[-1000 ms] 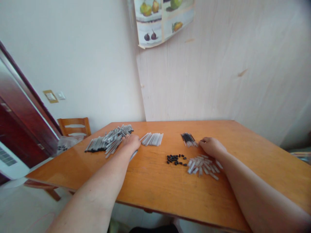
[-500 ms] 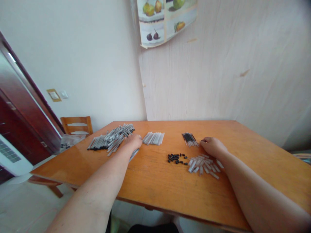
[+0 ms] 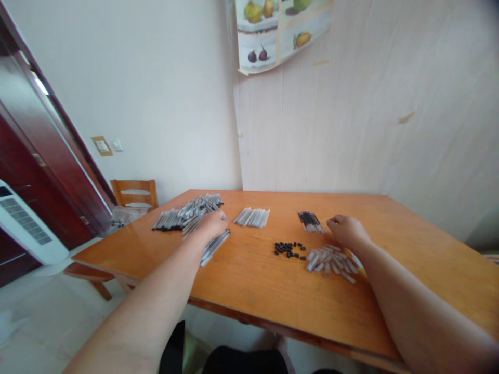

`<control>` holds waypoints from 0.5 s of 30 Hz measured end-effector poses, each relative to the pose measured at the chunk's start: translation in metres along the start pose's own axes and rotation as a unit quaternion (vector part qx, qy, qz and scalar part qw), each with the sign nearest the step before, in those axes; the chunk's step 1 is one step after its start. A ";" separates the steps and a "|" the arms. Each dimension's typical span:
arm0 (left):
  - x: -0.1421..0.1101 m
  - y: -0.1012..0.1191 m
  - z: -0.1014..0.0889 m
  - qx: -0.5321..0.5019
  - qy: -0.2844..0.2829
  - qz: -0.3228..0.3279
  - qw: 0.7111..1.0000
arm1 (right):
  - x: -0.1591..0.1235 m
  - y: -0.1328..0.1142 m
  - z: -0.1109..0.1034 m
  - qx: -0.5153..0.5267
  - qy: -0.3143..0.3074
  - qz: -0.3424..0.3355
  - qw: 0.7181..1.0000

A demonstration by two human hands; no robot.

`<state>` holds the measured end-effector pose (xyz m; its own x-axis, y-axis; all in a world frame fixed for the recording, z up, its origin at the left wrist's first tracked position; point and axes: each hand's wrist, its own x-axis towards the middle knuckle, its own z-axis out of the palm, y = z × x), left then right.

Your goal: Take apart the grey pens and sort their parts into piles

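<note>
My left hand (image 3: 213, 223) is over the table, fingers curled, beside a heap of grey-white pens (image 3: 197, 210) with dark ends. What its fingers hold, if anything, is hidden. Below its wrist lies a small row of pens (image 3: 215, 247). To its right is a neat row of whitish translucent pen barrels (image 3: 252, 217). My right hand (image 3: 348, 228) rests with closed fingers just right of a bundle of dark ink refills (image 3: 310, 222); I cannot make out anything in it. Closer to me are small black plugs (image 3: 289, 249) and a loose pile of clear caps (image 3: 331, 261).
The wooden table (image 3: 249, 291) stands against the wall. A wooden chair (image 3: 134, 195) and a plastic bag (image 3: 127, 215) are beyond its left side. A fruit poster (image 3: 278, 39) hangs above. A white slatted unit (image 3: 29, 228) stands by the red door.
The view has turned a little left, so things sit farther right. More of the small pen row beside my left forearm shows. My right hand has shifted slightly away from the refills.
</note>
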<state>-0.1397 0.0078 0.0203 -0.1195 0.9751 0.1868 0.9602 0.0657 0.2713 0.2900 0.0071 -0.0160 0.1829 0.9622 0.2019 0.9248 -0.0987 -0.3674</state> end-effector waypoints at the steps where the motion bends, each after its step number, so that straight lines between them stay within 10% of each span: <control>1: -0.006 0.000 -0.002 0.007 -0.005 0.005 1.000 | -0.001 -0.001 -0.001 0.001 0.004 -0.001 1.000; 15: -0.064 0.009 -0.006 0.074 0.037 0.037 0.996 | -0.006 -0.007 -0.004 0.015 0.019 -0.014 1.000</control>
<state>-0.1247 -0.0556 0.0165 -0.0606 0.9606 0.2713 0.9930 0.0304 0.1142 0.2836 0.0009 -0.0112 0.1707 0.9542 0.2458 0.9190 -0.0642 -0.3891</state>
